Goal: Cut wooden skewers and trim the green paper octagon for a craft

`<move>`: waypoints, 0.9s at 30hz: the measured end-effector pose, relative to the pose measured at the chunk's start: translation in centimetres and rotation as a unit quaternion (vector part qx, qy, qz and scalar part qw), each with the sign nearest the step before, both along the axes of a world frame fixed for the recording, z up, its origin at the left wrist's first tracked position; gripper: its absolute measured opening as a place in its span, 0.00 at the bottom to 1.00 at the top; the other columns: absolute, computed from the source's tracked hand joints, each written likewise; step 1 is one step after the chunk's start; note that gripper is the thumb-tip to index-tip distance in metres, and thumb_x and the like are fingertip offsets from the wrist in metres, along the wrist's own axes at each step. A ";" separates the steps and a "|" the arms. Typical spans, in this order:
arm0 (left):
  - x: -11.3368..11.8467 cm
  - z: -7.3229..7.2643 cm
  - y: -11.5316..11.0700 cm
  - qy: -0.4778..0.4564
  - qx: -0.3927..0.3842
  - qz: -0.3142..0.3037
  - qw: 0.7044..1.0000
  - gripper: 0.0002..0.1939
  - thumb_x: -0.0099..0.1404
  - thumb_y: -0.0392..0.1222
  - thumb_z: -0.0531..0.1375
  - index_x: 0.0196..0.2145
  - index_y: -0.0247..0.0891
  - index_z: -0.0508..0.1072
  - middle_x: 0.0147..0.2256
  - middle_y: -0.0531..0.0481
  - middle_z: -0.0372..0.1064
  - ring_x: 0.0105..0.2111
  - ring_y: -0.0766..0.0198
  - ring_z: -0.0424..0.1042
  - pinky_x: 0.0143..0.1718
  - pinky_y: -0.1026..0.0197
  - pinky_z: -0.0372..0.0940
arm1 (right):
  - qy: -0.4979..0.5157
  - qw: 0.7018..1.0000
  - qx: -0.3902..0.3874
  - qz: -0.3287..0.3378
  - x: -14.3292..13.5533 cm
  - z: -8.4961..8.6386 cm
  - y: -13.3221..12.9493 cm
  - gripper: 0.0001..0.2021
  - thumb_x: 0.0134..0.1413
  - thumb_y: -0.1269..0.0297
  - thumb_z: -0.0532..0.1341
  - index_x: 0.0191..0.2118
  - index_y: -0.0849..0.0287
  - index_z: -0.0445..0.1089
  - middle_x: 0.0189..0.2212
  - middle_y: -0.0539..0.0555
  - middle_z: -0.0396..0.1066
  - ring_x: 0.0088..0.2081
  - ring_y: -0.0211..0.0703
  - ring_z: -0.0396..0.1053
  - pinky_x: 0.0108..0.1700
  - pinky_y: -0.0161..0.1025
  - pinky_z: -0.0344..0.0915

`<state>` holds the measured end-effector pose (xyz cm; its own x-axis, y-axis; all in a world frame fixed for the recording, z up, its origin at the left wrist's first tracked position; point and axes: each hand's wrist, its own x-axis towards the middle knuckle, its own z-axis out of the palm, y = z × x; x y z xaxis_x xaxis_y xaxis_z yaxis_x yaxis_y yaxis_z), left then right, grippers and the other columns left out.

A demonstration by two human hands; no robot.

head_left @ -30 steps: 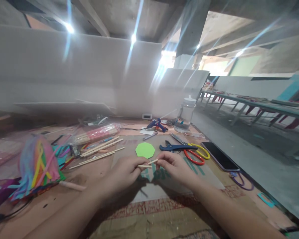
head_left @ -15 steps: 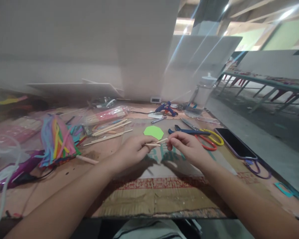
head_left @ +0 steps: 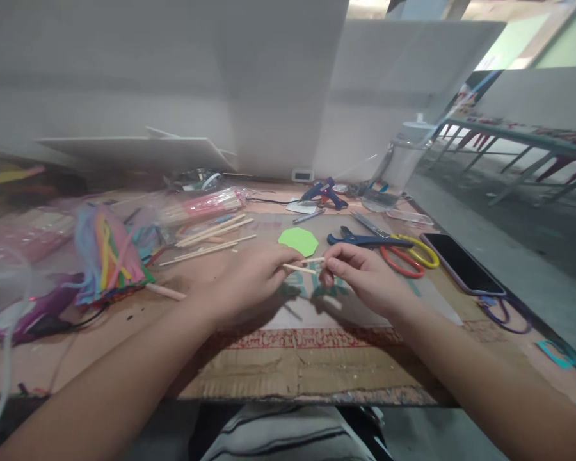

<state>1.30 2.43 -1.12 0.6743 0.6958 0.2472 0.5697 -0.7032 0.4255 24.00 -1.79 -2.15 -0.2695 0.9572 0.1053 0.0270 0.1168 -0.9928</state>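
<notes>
My left hand [head_left: 256, 275] is closed on a thin pale wooden stick [head_left: 300, 269], whose end sticks out to the right past the fingertips. A second short wooden stick [head_left: 313, 260] spans the gap between both hands. Its right end is pinched between the thumb and forefinger of my right hand [head_left: 358, 272]; its left end meets my left fingertips. Both hands hover over a printed sheet [head_left: 365, 307] on the cardboard. A green paper octagon [head_left: 298, 241] lies just beyond them, its lower edge close to my left fingers.
Blue cutters [head_left: 365, 240], scissors [head_left: 425, 251] and a phone [head_left: 463, 264] lie right. A blue glue gun [head_left: 324, 191] and a clear bottle [head_left: 396, 169] stand behind. Left are loose sticks [head_left: 211, 234], coloured fuzzy stems [head_left: 108, 256] and a purple glue gun [head_left: 38, 314].
The view has tipped down slightly. The stick in my left hand now slants down to the right, and the stick between my hands lies more level.
</notes>
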 end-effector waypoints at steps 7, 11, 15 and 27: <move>-5.7 2.0 3.9 0.257 -0.048 0.158 0.952 0.12 0.62 0.45 0.59 0.33 0.40 0.81 0.36 0.43 0.80 0.33 0.55 0.74 0.32 0.60 0.58 | -0.053 0.994 0.009 -0.092 1.7 -0.6 1.9 0.20 0.52 0.44 0.68 0.32 0.56 0.69 0.22 0.48 0.70 0.26 0.38 0.67 0.33 0.38 0.64; -8.3 1.5 5.7 0.282 -0.070 0.221 0.931 0.14 0.58 0.51 0.62 0.26 0.38 0.80 0.28 0.42 0.77 0.28 0.57 0.72 0.30 0.60 0.58 | -0.067 0.993 -0.001 -0.101 1.9 -0.6 2.1 0.23 0.48 0.40 0.69 0.31 0.56 0.69 0.22 0.49 0.70 0.26 0.40 0.66 0.31 0.40 0.63; -9.2 0.1 7.3 0.260 -0.066 0.261 0.927 0.15 0.61 0.51 0.61 0.31 0.37 0.80 0.33 0.41 0.79 0.31 0.56 0.73 0.32 0.60 0.60 | -0.063 0.993 -0.024 -0.098 1.6 -0.2 1.7 0.21 0.48 0.41 0.70 0.30 0.56 0.71 0.22 0.52 0.70 0.26 0.41 0.66 0.31 0.41 0.62; -9.8 -1.6 9.3 0.098 -0.038 0.303 0.947 0.16 0.62 0.53 0.64 0.39 0.38 0.79 0.38 0.41 0.78 0.40 0.51 0.75 0.41 0.59 0.62 | -0.116 0.988 -0.012 -0.105 1.7 -0.6 2.0 0.26 0.43 0.34 0.68 0.30 0.55 0.71 0.21 0.52 0.69 0.26 0.43 0.66 0.33 0.42 0.65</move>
<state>-8.48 11.70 -2.73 0.1735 0.9806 0.0913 0.9322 -0.1934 0.3060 25.67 0.23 -2.75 -0.0784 0.9961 0.0404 0.2758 0.0606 -0.9593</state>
